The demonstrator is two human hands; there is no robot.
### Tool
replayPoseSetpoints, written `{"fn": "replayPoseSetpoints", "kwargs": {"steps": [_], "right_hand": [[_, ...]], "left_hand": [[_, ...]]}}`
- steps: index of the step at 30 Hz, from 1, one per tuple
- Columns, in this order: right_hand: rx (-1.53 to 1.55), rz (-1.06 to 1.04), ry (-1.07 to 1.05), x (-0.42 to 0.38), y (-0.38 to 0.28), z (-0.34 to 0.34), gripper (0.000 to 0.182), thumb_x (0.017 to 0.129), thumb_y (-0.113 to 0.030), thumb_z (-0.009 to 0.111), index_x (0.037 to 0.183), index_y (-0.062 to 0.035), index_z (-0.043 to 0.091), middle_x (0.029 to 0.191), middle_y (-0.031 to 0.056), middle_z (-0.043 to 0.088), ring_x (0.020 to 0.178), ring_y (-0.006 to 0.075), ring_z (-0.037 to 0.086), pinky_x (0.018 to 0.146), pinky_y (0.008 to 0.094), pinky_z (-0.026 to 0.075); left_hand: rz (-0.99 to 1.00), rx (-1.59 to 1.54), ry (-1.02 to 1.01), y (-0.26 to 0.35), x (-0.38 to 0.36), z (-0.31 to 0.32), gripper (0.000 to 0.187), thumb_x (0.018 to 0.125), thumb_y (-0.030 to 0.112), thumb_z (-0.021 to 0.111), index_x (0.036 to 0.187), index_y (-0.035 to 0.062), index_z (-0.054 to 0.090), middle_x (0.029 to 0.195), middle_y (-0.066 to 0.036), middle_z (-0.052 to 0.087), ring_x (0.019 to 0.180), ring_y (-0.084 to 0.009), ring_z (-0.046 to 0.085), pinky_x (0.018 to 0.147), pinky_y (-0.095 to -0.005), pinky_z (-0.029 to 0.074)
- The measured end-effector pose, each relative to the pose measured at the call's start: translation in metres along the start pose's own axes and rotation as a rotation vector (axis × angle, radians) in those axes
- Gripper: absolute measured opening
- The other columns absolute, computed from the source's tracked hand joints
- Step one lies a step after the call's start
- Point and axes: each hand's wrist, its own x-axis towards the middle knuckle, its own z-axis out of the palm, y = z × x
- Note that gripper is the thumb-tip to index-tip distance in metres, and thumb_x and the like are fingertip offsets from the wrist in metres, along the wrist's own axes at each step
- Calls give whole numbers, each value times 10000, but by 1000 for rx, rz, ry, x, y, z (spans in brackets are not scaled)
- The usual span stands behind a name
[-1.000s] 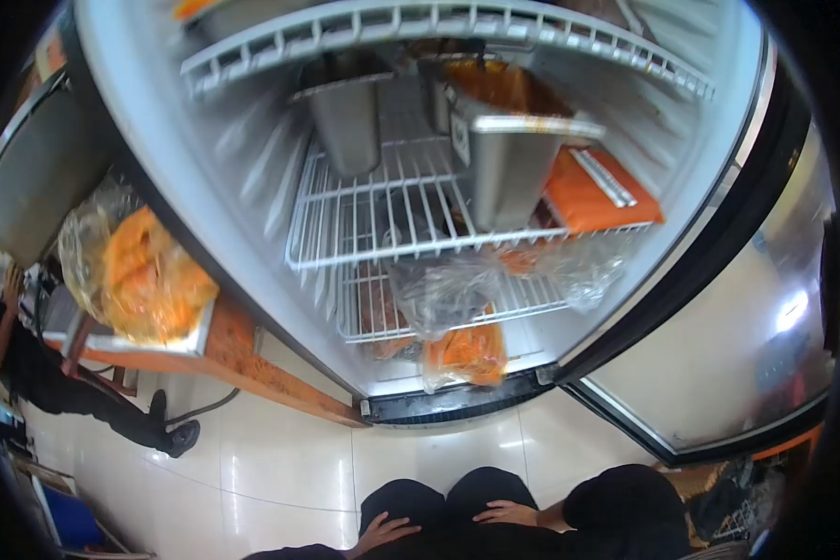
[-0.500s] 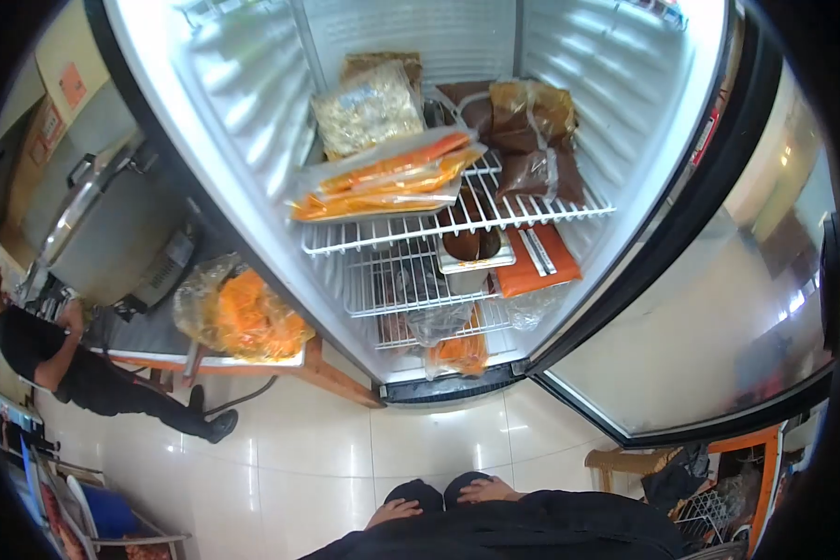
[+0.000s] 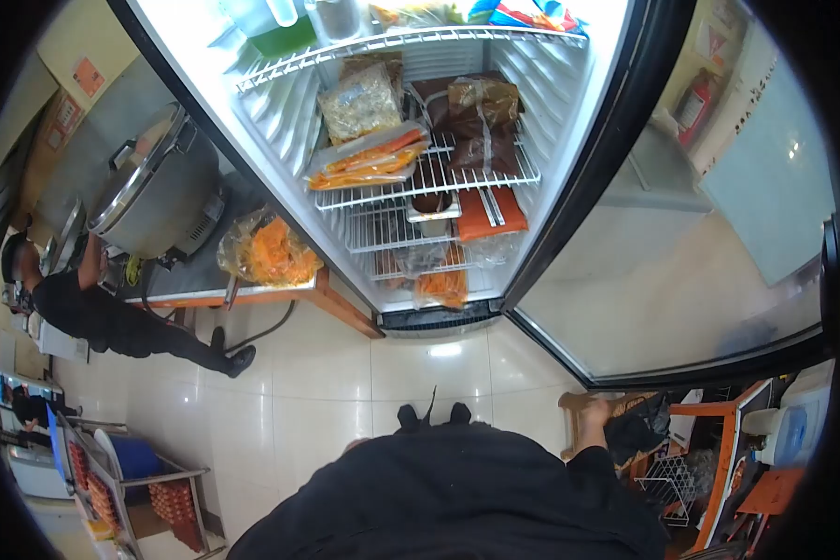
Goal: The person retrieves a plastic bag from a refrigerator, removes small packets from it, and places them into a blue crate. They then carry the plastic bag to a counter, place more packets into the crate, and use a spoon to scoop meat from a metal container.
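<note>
My right hand (image 3: 593, 416) is out to the right, at a wooden stool (image 3: 569, 427) below the open glass door (image 3: 663, 280); its fingers are too small to make out. Of my left hand only a sliver of skin (image 3: 355, 443) shows at the left edge of my dark top, with the fingers hidden. Ahead stands the open fridge. Its middle shelf holds bags of orange strips (image 3: 369, 161), a bag of pale food (image 3: 362, 105) and dark brown bags (image 3: 483, 126). Lower down are a metal container (image 3: 431, 213) and a flat red-orange packet (image 3: 491, 213).
Left of the fridge, a table bears a large steel cooker (image 3: 159, 201) and a bag of orange food (image 3: 271, 252). A co-worker in black (image 3: 103, 313) stands by it. Racks with egg trays (image 3: 175, 509) are lower left; an orange-framed shelf (image 3: 719, 467) is lower right.
The view has risen and pulled back, showing the top shelf. My hands have left my knees; the right one has moved out to the stool, and my left is mostly hidden.
</note>
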Motion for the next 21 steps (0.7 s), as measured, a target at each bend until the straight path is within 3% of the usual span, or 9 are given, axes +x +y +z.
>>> {"fn": "replayPoseSetpoints", "kwargs": {"steps": [1,4,6,7,10,13,15,19,21], "right_hand": [[13,-204,158,52,47,-16,172,848,-117,465,814,-47,619,732,100,619,673,276,608,628,368,469],[505,163,441,75,-35,-97,376,917,-166,395,1241,6,475,1243,202,530,1128,287,522,914,348,419],[756,263,477,34,-151,-130,591,933,-396,368,1421,-72,286,1481,117,282,1314,319,345,1085,476,187],[774,197,488,30,-182,-140,623,933,-445,354,1438,-92,256,1498,101,243,1336,322,305,1094,489,144],[821,82,416,37,-213,-155,765,904,-608,330,1478,-147,125,1533,100,126,1397,318,155,1108,494,64],[871,181,450,57,-218,-156,792,897,-629,310,1483,-146,85,1546,90,58,1411,314,72,1109,486,57],[834,167,398,46,-229,-155,763,929,-578,274,1479,-118,14,1534,147,19,1416,314,14,1122,470,70],[755,158,428,41,-224,-152,758,931,-561,283,1478,-109,15,1533,142,40,1415,291,53,1115,471,119],[808,157,460,44,-219,-148,737,937,-585,259,1471,-95,126,1520,139,137,1400,294,139,1115,444,155]], "left_hand": [[-8,-19,15,1,1,-2,392,859,292,541,1206,112,562,1083,-129,604,1008,-284,573,903,-372,443],[18,-165,79,-8,16,-4,395,857,296,549,1185,77,581,1025,-163,643,958,-301,611,879,-358,468],[-61,-73,107,21,13,-15,394,856,294,557,1176,66,587,1015,-182,651,944,-312,621,856,-367,480],[-143,39,111,52,6,-27,391,856,290,561,1175,66,587,1024,-190,647,947,-317,620,841,-380,483],[-71,153,167,82,10,-41,388,856,289,565,1176,71,587,1017,-193,648,952,-322,617,833,-380,483],[-50,142,193,107,14,-44,391,854,279,570,1183,68,584,1020,-197,646,966,-325,614,848,-375,478],[-14,135,194,114,18,-41,385,857,259,565,1187,62,580,1034,-201,643,977,-321,615,856,-370,477],[-78,60,119,136,6,-33,380,867,241,554,1198,56,574,1081,-191,637,1009,-310,609,879,-362,466],[-107,95,70,133,2,-31,379,873,238,552,1202,50,570,1098,-187,632,1024,-306,604,888,-359,462]]}}
